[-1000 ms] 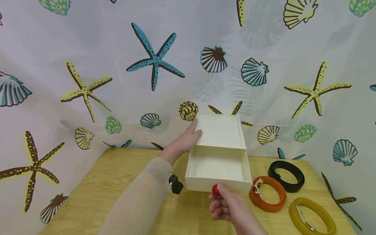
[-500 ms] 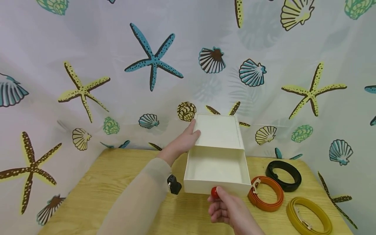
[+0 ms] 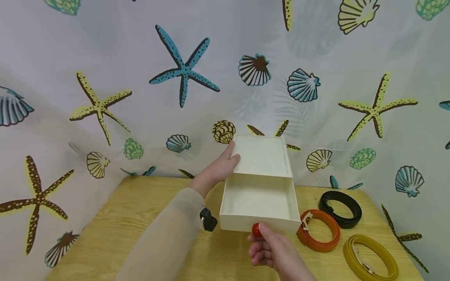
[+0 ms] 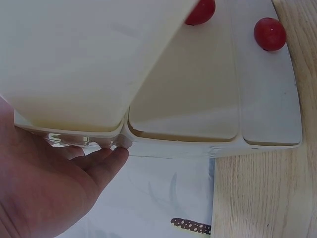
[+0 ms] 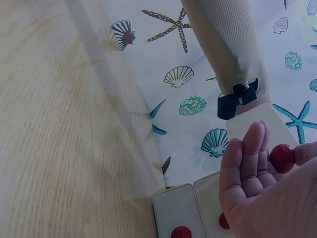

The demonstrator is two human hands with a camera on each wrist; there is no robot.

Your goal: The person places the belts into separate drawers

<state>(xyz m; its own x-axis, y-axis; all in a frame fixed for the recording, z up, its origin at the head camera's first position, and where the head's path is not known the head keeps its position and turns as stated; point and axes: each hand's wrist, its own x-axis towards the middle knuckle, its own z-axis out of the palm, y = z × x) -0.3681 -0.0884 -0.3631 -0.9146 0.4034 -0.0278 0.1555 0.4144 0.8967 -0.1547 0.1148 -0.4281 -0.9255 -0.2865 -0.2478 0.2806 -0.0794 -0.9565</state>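
A white drawer cabinet [image 3: 261, 155] stands on the table, its top drawer [image 3: 260, 197] pulled out toward me with nothing inside. My left hand [image 3: 221, 168] grips the cabinet's left side, thumb on the top edge; in the left wrist view its fingers [image 4: 106, 163] lie at the cabinet's side. My right hand [image 3: 272, 249] pinches the round red knob [image 3: 257, 230] of the drawer between thumb and index finger, the other fingers curled below. Lower drawers with red knobs [image 4: 270, 34] show in the left wrist view and stay closed.
To the cabinet's right, coiled belts lie on the wooden table [image 3: 140, 218]: a black belt [image 3: 346, 222], an orange-red belt [image 3: 318, 246] and a yellow belt [image 3: 381, 253]. A white curtain [image 3: 225, 97] printed with starfish and shells hangs behind and at both sides.
The drawer has come slightly farther out toward me with my right hand on its knob, mostly in the first half second. My left hand stays on the cabinet.
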